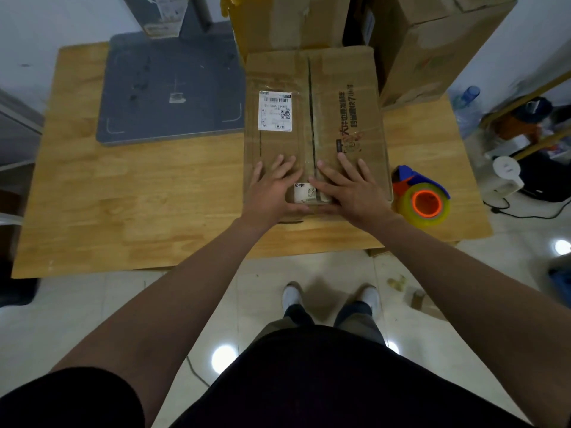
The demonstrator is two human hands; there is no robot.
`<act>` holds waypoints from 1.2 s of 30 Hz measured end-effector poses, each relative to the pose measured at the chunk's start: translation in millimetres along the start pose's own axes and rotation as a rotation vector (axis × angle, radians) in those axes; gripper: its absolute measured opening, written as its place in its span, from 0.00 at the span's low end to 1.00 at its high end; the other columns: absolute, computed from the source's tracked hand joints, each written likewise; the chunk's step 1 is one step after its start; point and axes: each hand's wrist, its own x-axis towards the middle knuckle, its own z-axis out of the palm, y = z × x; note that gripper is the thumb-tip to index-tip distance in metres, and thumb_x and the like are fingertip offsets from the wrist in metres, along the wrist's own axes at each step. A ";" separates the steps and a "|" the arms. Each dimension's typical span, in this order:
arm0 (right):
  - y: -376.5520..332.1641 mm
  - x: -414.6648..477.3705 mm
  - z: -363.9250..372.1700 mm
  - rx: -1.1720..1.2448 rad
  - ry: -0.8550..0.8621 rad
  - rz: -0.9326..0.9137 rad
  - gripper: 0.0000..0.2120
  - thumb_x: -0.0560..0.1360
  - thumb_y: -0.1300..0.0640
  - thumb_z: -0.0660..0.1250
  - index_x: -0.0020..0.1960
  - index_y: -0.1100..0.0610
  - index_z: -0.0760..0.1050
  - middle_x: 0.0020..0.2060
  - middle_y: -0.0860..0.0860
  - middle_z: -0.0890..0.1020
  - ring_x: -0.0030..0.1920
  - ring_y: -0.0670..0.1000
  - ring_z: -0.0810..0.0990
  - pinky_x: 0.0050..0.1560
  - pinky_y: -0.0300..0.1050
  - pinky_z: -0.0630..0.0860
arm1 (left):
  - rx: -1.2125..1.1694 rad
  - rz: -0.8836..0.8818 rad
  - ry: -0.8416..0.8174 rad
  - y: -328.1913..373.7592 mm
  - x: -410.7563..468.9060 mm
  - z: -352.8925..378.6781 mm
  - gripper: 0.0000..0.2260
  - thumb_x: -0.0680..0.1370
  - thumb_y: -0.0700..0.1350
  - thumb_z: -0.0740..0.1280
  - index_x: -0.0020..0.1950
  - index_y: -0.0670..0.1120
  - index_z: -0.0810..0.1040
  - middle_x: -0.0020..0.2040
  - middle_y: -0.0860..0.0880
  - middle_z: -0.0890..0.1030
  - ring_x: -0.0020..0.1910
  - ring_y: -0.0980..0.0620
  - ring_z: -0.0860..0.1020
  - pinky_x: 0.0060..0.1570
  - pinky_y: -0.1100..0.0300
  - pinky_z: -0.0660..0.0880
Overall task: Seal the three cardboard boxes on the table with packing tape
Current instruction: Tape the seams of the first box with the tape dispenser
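Flat on the cardboard box (315,118), both palms down: left hand (273,193) on the left flap, right hand (352,193) on the right flap, fingers (347,163) spread wide, gripping nothing. Between them, the unsealed centre seam and a small white label (304,193) at the near edge. Box resting on the wooden surface (139,196), shipping label (275,111) on its left flap. Just beside its right edge, a tape dispenser (421,196) with an orange-cored roll. Farther back, two more boxes (432,41) and a grey scale (173,88).

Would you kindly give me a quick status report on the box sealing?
Both hands, left and right, flat on box, flaps closed. Seam untaped. Tape dispenser idle at right.
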 end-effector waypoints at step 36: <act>41.7 -67.7 -1.8 0.447 0.330 0.056 0.17 0.79 0.51 0.65 0.65 0.53 0.80 0.66 0.45 0.78 0.77 0.57 0.65 0.76 0.58 0.63 | -0.646 -0.029 0.114 -60.0 -55.4 -14.3 0.14 0.74 0.41 0.76 0.59 0.51 0.85 0.73 0.56 0.73 0.81 0.57 0.56 0.78 0.64 0.54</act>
